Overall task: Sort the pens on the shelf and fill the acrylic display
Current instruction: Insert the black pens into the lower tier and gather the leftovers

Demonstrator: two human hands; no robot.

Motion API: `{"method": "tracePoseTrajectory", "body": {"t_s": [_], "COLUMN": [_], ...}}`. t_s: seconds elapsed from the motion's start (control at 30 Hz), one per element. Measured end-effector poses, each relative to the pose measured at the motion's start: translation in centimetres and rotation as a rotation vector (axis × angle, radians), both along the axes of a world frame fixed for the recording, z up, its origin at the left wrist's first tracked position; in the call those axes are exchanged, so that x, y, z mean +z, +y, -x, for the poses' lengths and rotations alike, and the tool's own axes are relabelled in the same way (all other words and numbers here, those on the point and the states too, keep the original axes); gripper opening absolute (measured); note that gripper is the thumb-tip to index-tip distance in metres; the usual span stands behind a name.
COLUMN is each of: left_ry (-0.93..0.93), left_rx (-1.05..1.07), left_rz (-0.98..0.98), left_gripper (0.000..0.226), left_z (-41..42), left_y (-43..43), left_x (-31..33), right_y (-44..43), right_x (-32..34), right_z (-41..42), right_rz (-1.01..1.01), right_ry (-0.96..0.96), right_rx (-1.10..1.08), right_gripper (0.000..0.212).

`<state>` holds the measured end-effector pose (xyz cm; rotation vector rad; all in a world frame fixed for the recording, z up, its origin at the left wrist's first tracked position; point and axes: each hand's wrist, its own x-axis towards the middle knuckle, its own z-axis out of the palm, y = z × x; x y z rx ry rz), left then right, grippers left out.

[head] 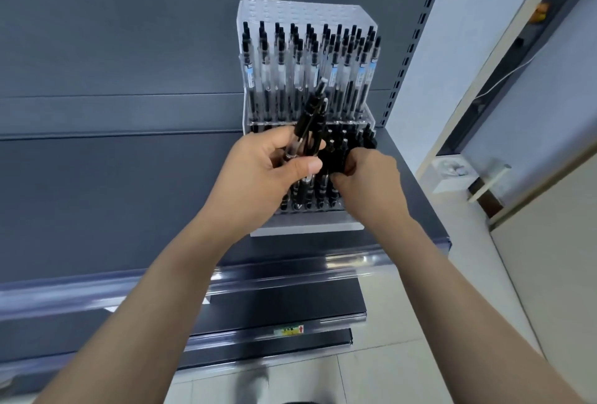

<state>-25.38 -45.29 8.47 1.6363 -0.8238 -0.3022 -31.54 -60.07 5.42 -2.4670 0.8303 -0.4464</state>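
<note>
A clear acrylic display (pixel 352 227) stands on the dark shelf (pixel 113 184), stepped in two tiers. Its upper tier holds several clear-barrelled pens with black caps (pixel 310 64). The lower tier holds several black pens (pixel 355 142). My left hand (pixel 268 174) grips a bunch of black pens (pixel 311 119) that point up and away, in front of the display. My right hand (pixel 368 177) is over the lower tier with its fingers curled round the tops of black pens standing there; the fingertips are hidden among them.
The shelf's front edge carries a clear price rail (pixel 226 277), with lower shelves (pixel 274 313) beneath it. A perforated upright (pixel 416 35) bounds the shelf on the right. Beyond it are a white wall and a door frame (pixel 523 87). Pale floor tiles lie below.
</note>
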Motion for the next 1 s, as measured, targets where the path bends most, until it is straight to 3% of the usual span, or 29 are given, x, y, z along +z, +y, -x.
{"method": "tracePoseTrajectory", "body": {"t_s": [0.1, 0.3, 0.43, 0.53, 0.6, 0.67, 0.83, 1.0], "left_ry": [-0.006, -0.032, -0.057, -0.068, -0.043, -0.009, 0.003, -0.001], "left_rx": [0.01, 0.015, 0.013, 0.005, -0.012, -0.029, -0.021, 0.039], "left_rz": [0.009, -0.027, -0.029, 0.006, 0.034, 0.05, 0.015, -0.003], "left_gripper": [0.021, 0.014, 0.012, 0.009, 0.012, 0.014, 0.013, 0.018], "left_z": [0.1, 0.4, 0.5, 0.8, 0.9, 1.0, 1.5, 1.1], "left_y": [0.1, -0.3, -1.2, -2.1, -2.5, -2.6, -3.1, -2.8], "left_x": [-0.1, -0.2, -0.3, -0.1, 0.1, 0.1, 0.0, 0.5], "right_y": [0.0, -1.2, -1.3, -0.2, -0.1, -0.4, -0.6, -2.1], "right_x": [0.0, 1.4, 4.9, 6.5, 6.8, 6.8, 6.3, 5.8], "right_z": [0.0, 0.3, 2.4, 3.4, 3.8, 3.9, 3.9, 3.6], "right_rz": [-0.02, -0.042, -0.171, -0.37, -0.402, -0.441, -0.408, -0.203], "right_ry": [0.002, 0.188, 0.005, -0.15, -0.218, -0.253, -0.342, -0.348], "right_rx": [-0.016, 0.067, 0.193, 0.424, 0.457, 0.451, 0.324, 0.131], "right_gripper": [0.015, 0.019, 0.001, 0.019, 0.028, 0.029, 0.003, 0.014]}}
